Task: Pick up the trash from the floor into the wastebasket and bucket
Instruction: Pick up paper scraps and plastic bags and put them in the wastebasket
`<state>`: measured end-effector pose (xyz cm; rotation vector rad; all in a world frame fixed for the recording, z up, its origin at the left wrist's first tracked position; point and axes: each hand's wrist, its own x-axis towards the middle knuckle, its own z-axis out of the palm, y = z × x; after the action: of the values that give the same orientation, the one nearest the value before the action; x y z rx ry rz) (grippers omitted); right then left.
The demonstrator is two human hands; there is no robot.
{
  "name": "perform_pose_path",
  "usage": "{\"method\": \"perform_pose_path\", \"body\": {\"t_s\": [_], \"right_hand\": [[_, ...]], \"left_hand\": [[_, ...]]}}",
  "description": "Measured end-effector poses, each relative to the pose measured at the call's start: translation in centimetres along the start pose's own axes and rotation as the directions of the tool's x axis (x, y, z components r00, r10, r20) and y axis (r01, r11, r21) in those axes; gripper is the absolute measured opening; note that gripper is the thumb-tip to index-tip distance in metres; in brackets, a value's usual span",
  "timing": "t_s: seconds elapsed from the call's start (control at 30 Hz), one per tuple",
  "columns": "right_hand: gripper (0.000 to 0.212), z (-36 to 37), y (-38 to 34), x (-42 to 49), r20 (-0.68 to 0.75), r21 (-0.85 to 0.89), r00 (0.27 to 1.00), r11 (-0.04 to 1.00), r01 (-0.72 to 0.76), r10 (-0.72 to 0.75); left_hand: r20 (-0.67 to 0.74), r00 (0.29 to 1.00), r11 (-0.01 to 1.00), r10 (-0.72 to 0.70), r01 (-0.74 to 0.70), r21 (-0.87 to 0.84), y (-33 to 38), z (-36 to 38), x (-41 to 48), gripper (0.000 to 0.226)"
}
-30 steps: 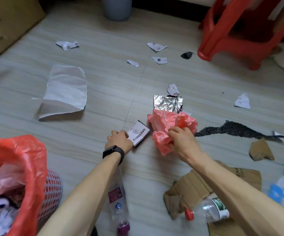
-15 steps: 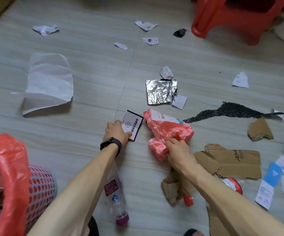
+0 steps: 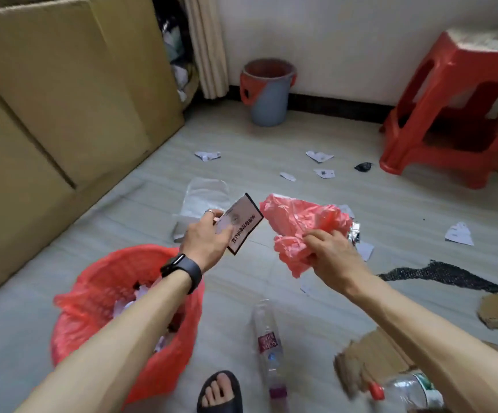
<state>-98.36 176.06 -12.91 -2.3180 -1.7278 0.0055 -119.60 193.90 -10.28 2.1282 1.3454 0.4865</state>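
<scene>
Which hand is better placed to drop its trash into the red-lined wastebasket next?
Left, probably. The left hand, gripping the printed card, hangs just beyond the wastebasket rim, forearm over its opening. The right hand, gripping the crumpled pink plastic bag, is farther right, over the floor.

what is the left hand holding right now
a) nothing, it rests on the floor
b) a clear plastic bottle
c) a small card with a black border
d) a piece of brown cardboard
c: the left hand is lifted above the floor and grips a small card with a black border, while the right hand holds the crumpled pink plastic bag; the clear bottle and cardboard lie on the floor.
</scene>
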Motion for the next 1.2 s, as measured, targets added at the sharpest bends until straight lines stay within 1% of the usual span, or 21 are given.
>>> {"method": "perform_pose_path", "body": {"t_s": [0.03, 0.1, 0.17, 0.23, 0.3, 0.33, 0.4, 0.47, 0.53, 0.57, 0.6, 0.67, 0.73, 0.77, 0.8, 0.87, 0.93, 0.97, 1.07, 1.13, 1.2], "right_hand": [[0.029, -1.2, -2.4, 0.6, -0.019, 0.005, 0.999, 0.999, 0.049, -0.049], [0.024, -2.9, -5.2, 1.6, -0.033, 0.026, 0.994, 0.995, 0.100, -0.100], [0.019, -4.3, -8.5, 2.8, -0.050, 0.044, 0.987, 0.987, 0.156, -0.154], [0.015, -5.0, -11.5, 3.9, -0.077, 0.058, 0.980, 0.981, 0.187, -0.182], [0.014, -5.1, -13.5, 4.6, -0.101, 0.091, 0.977, 0.977, 0.194, -0.185], [0.013, -4.7, -14.6, 4.9, -0.104, 0.102, 0.976, 0.974, 0.204, -0.194], [0.008, -3.9, -15.4, 4.9, -0.080, 0.095, 0.976, 0.973, 0.210, -0.203], [0.007, -2.7, -16.3, 5.0, -0.035, 0.067, 0.971, 0.969, 0.237, -0.235], [0.007, -2.0, -16.4, 4.7, -0.004, 0.059, 0.973, 0.972, 0.229, -0.229], [0.007, -1.6, -16.4, 4.7, 0.009, 0.053, 0.975, 0.974, 0.220, -0.221], [0.007, -1.2, -16.5, 4.6, 0.027, 0.042, 0.975, 0.975, 0.220, -0.221], [0.007, -0.5, -16.4, 4.4, 0.070, 0.017, 0.970, 0.973, 0.231, -0.232], [0.008, 0.0, -16.3, 4.1, 0.115, -0.001, 0.963, 0.970, 0.244, -0.242], [0.009, 0.2, -16.3, 3.8, 0.128, -0.009, 0.959, 0.966, 0.257, -0.253], [0.010, 0.3, -16.2, 3.6, 0.147, -0.015, 0.952, 0.962, 0.273, -0.268], [0.011, 0.1, -16.1, 3.2, 0.164, -0.011, 0.939, 0.952, 0.307, -0.301], [0.008, -0.5, -15.8, 3.1, 0.148, 0.029, 0.944, 0.956, 0.293, -0.294], [0.008, -1.0, -15.8, 3.1, 0.131, 0.061, 0.954, 0.963, 0.263, -0.269], [0.018, -3.3, -15.5, 2.6, 0.081, 0.132, 0.986, 0.982, 0.133, -0.145], [0.023, -5.3, -15.2, 1.8, 0.035, 0.208, 0.997, 0.976, 0.066, -0.075], [0.023, -7.8, -14.7, 1.2, -0.021, 0.307, 1.000, 0.951, 0.021, -0.015]], "left_hand": [[-0.058, 0.998, 1.000, -0.028, 0.027, -0.010, -1.4, -3.1, -1.1, 0.032], [-0.131, 0.989, 0.997, -0.074, 0.072, -0.019, -3.6, -6.8, -2.6, 0.031], [-0.178, 0.974, 0.990, -0.143, 0.142, -0.021, -6.9, -10.4, -4.9, 0.027], [-0.186, 0.958, 0.976, -0.216, 0.217, -0.017, -10.3, -12.8, -7.1, 0.026], [-0.178, 0.946, 0.960, -0.271, 0.278, 0.013, -13.0, -13.5, -8.8, 0.029], [-0.170, 0.938, 0.950, -0.303, 0.312, 0.028, -14.4, -13.7, -9.7, 0.030], [-0.123, 0.938, 0.940, -0.323, 0.333, 0.070, -16.4, -13.0, -11.0, 0.031], [-0.044, 0.955, 0.934, -0.294, 0.297, 0.199, -18.5, -12.3, -12.2, 0.031], [0.062, 0.984, 0.934, -0.167, 0.138, 0.330, -19.9, -11.2, -13.0, 0.033], [0.114, 0.986, 0.923, -0.125, 0.074, 0.377, -20.5, -10.6, -13.1, 0.039], [0.159, 0.981, 0.919, -0.111, 0.041, 0.391, -20.5, -10.2, -13.2, 0.045], [0.257, 0.959, 0.927, -0.122, 0.018, 0.375, -20.3, -9.1, -13.3, 0.048], [0.378, 0.912, 0.927, -0.158, 0.006, 0.374, -19.9, -8.1, -13.2, 0.043], [0.433, 0.889, 0.916, -0.149, -0.040, 0.399, -19.9, -7.6, -13.2, 0.040], [0.458, 0.878, 0.896, -0.138, -0.086, 0.435, -19.9, -7.2, -13.1, 0.038], [0.453, 0.876, 0.881, -0.165, -0.075, 0.467, -19.9, -7.1, -12.7, 0.034], [0.418, 0.890, 0.875, -0.185, -0.045, 0.483, -18.5, -8.2, -11.5, 0.036], [0.376, 0.910, 0.886, -0.176, -0.020, 0.463, -17.5, -9.0, -10.7, 0.036], [0.261, 0.965, 0.952, -0.026, -0.056, 0.302, -12.3, -11.7, -8.5, 0.037], [0.240, 0.970, 0.994, 0.028, -0.051, 0.091, -7.8, -13.0, -7.8, 0.049], [0.317, 0.947, 0.984, 0.053, 0.004, -0.176, -3.3, -13.4, -7.3, 0.073]]}}
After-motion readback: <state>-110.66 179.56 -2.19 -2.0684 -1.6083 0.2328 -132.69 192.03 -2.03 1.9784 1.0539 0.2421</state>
